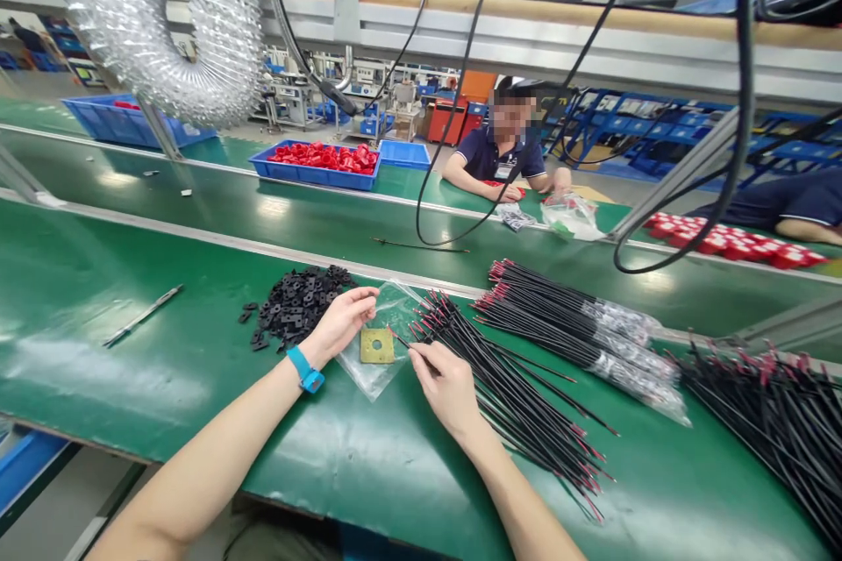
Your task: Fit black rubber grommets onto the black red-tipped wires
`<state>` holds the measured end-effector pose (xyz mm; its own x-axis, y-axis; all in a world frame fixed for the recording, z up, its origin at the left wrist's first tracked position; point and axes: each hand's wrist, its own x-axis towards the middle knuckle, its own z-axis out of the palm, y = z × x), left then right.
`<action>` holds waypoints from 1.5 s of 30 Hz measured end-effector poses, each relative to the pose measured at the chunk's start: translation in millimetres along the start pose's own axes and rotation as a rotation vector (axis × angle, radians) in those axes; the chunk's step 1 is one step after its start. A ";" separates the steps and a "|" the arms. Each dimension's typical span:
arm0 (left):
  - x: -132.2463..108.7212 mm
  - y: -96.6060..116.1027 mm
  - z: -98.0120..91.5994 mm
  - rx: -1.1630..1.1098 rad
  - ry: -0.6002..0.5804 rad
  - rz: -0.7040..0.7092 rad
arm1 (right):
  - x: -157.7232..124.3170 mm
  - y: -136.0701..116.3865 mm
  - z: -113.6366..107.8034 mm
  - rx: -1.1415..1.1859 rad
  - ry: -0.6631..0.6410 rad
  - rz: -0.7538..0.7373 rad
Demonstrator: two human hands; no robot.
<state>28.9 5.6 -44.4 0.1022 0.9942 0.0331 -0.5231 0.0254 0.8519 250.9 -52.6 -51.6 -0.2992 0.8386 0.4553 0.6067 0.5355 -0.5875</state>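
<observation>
Ur R hand (451, 386) pinches 1 blk wire (400, 340), tip @ 1 o'clock of 1 yellow plate (368, 354); L hand (342, 323) pinched together, can't tell on what. 3 bagged bundles (559, 328) @ 3, room @ 6 to bench (368, 465) edge.

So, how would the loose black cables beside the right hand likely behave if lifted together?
The black cables would probably bend only gently, since they lie nearly straight. They may slip or roll apart, as they splay and look untied. Each looks thin, so is probably light.

Black cables (519, 394); red-tipped, loosely heaped
</observation>
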 end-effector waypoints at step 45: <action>-27.2 -11.2 23.9 0.075 -0.231 -0.194 | 5.1 -2.9 -6.9 0.178 -0.007 0.016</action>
<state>52.2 -24.2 -42.4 0.3881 0.9213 -0.0231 -0.4123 0.1960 0.8897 252.6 -50.5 -42.9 -0.2959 0.8475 0.4407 0.4715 0.5308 -0.7042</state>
